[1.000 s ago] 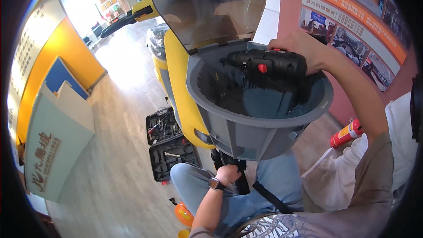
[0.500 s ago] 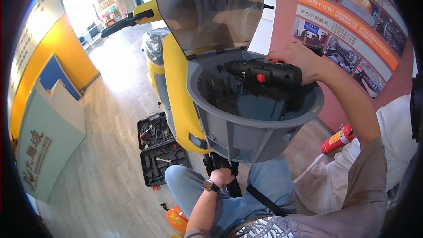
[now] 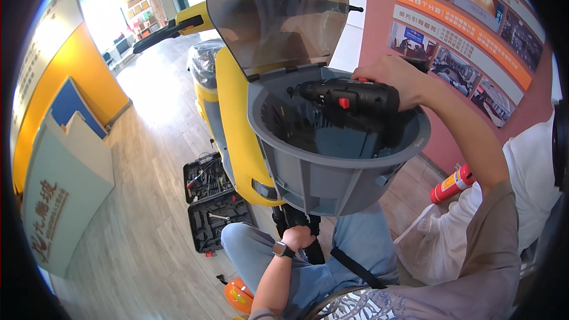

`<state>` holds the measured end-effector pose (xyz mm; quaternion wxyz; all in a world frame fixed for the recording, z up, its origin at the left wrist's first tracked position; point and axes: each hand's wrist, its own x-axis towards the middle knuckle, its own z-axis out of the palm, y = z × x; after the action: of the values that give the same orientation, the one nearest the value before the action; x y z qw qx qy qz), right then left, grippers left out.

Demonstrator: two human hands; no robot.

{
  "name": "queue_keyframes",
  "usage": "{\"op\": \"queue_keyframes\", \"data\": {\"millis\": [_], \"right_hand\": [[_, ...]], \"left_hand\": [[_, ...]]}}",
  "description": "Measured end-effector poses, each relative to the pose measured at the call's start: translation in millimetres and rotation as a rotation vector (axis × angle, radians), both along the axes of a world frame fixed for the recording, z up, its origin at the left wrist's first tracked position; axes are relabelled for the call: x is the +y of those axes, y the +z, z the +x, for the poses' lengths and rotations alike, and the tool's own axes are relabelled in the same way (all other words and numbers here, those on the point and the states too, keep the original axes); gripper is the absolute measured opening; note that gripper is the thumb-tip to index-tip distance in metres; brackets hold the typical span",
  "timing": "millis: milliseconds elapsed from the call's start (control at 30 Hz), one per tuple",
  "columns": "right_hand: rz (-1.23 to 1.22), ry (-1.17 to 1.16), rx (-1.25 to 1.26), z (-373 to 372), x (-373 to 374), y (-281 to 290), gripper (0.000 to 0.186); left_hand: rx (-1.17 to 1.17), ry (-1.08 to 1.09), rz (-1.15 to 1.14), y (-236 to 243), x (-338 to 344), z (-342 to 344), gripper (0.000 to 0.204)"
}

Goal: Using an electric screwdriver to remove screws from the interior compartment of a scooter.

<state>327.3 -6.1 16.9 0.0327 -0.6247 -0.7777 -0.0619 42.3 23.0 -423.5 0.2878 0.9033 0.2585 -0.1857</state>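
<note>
My right hand (image 3: 398,80) is closed round the grip of a black cordless drill (image 3: 355,98) with red buttons. It holds the drill level over the mouth of a grey plastic basket (image 3: 332,169), the chuck pointing left toward the inner wall. Part of the grip is hidden inside the basket. This basket sits on the front of a yellow electric scooter (image 3: 240,142), its smoky clear lid (image 3: 278,18) raised. Lower down, my left hand (image 3: 298,238), with a watch on the wrist, is closed against the black front fork (image 3: 290,216); what its fingers hold is hidden.
An open black tool case (image 3: 216,225) with tools and a wrench lies on the floor to the left. Near my knee is an orange helmet (image 3: 238,295). A red fire extinguisher (image 3: 451,185) stands at right beside a white-clad person (image 3: 441,237) and a pink display wall (image 3: 379,24).
The view has shifted slightly, so the scooter, basket and drill appear a little further left. My hands keep the same grips.
</note>
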Motion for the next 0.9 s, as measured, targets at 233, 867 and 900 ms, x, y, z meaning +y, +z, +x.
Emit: {"op": "queue_keyframes", "data": {"millis": [233, 867, 900], "right_hand": [[-0.027, -0.019, 0.025, -6, 0, 4, 0.032], [0.034, -0.050, -0.214, -36, -1, 30, 0.042], [0.034, -0.046, -0.218, -29, -4, 25, 0.042]], "left_hand": [[-0.120, -0.006, -0.044, 11, -2, 10, 0.044], [-0.372, 0.047, 0.048, 8, -9, 25, 0.042], [-0.366, 0.060, 0.042, 8, -7, 25, 0.043]]}}
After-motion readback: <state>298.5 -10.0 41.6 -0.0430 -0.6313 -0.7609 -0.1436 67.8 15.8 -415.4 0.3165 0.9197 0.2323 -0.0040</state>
